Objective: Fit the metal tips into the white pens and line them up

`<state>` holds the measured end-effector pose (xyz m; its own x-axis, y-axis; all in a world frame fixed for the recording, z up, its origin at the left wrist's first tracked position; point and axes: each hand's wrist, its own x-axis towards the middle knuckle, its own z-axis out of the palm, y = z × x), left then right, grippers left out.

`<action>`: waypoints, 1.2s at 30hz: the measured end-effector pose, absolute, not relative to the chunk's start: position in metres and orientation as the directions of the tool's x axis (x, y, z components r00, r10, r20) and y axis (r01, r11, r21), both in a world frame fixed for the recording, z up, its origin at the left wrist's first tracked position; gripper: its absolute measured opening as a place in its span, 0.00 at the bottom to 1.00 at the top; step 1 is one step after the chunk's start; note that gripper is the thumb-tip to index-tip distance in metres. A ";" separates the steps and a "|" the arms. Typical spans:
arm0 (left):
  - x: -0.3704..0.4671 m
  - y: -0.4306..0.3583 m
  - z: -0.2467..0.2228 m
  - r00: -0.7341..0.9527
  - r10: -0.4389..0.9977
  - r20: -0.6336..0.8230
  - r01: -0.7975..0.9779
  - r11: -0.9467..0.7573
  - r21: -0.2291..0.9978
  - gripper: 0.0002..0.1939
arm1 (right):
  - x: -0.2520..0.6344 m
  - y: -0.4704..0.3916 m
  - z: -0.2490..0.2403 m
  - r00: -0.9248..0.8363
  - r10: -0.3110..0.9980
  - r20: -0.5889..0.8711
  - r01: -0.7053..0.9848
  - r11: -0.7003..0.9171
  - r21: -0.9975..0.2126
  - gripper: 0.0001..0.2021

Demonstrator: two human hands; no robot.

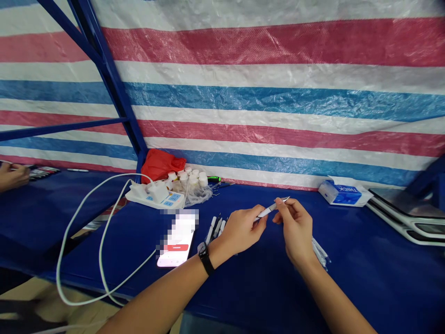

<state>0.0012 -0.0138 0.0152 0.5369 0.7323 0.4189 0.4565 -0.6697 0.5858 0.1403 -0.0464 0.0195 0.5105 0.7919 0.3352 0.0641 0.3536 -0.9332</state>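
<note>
Above the blue table, a white pen with a silver tip is held between my two hands, its tip pointing up and right. My left hand, with a black watch on the wrist, is closed around the pen's lower end. The thumb and fingers of my right hand pinch it close to the silver tip. Several white and grey pens lie beyond my left wrist, partly hidden by it. Beside my right wrist rests a bunch of thin white pen parts, partly covered by the arm.
A lit phone lies left of my arm, with a white cable. Behind it are a power strip, a red bag and small white bottles. A tissue pack and stacked flat devices stand right. Another person's hand is far left.
</note>
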 end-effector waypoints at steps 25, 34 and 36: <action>0.002 -0.015 0.015 0.518 0.747 0.417 0.422 -0.647 0.635 0.07 | 0.147 -0.043 0.023 0.752 0.588 0.297 0.023 0.428 -0.904 0.21; 0.002 -0.014 0.014 0.522 0.742 0.421 0.422 -0.653 0.629 0.06 | 0.146 -0.043 0.022 0.754 0.579 0.309 0.040 0.429 -0.902 0.18; 0.002 -0.014 0.014 0.522 0.742 0.421 0.422 -0.653 0.629 0.06 | 0.146 -0.043 0.022 0.751 0.582 0.313 0.041 0.432 -0.901 0.18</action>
